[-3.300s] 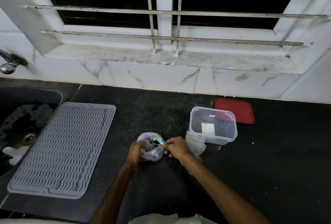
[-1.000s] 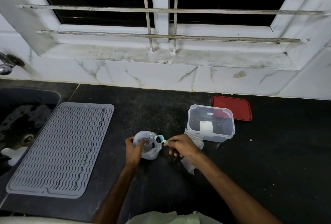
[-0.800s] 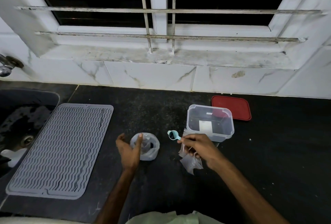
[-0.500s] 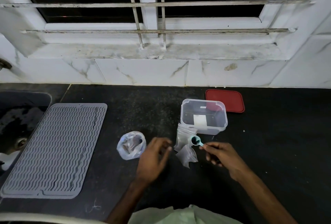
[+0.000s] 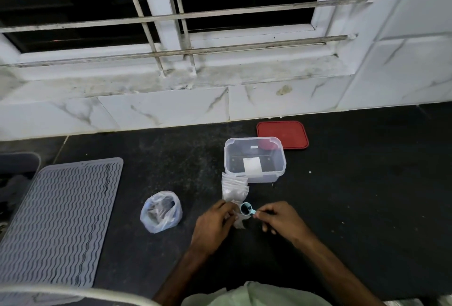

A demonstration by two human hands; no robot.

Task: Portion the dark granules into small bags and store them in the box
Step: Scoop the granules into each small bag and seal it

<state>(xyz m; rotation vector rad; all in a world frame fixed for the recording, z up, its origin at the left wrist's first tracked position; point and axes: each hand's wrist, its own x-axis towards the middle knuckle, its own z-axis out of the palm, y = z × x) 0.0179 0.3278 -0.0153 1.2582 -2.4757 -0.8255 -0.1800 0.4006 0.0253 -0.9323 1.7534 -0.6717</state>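
My right hand (image 5: 278, 219) pinches the loaded scoop (image 5: 246, 208) over the small bag (image 5: 238, 220) my left hand (image 5: 215, 223) grips mid-bench; if its mouth sags shut, granules could spill onto the bench.

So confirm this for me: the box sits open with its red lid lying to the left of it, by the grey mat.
Not quite. In the head view the box is open, but its red lid lies behind it to the right, near the wall, far from the grey mat.
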